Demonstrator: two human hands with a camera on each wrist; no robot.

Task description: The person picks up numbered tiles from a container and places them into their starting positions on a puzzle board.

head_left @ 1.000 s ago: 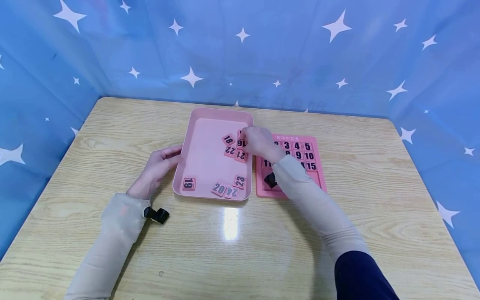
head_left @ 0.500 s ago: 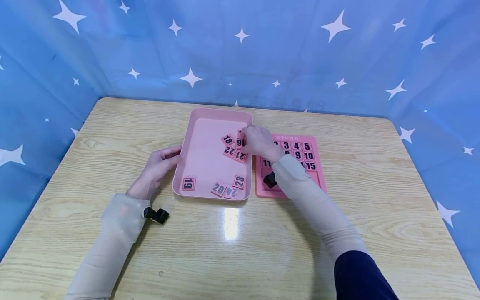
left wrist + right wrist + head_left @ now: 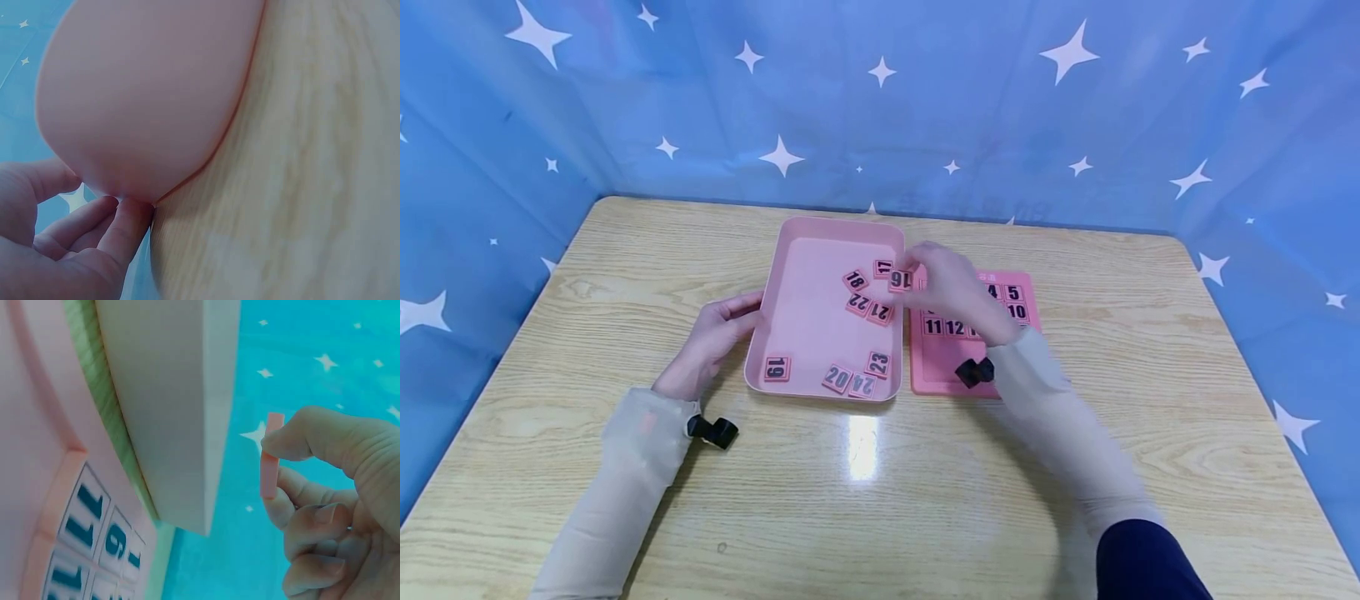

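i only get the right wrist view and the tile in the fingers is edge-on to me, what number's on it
Observer: The held tile reads 16 in the head view.
Operator: ok and what's happening on the left
Observer: The left hand touches the outside of the pink tray's left wall.
Operator: anything in that tray's near left corner
Observer: Yes, tile 19 lies there, apart from the others.

Head view bright and even, white glare [image 3: 862, 447] on the table [image 3: 790, 508] at lower centre, soft shadows beside my sleeves [image 3: 602, 500], my right fingers [image 3: 928, 250] blurred, left wrist view dim, wood grain soft, right wrist view dusky, teal-tinted.
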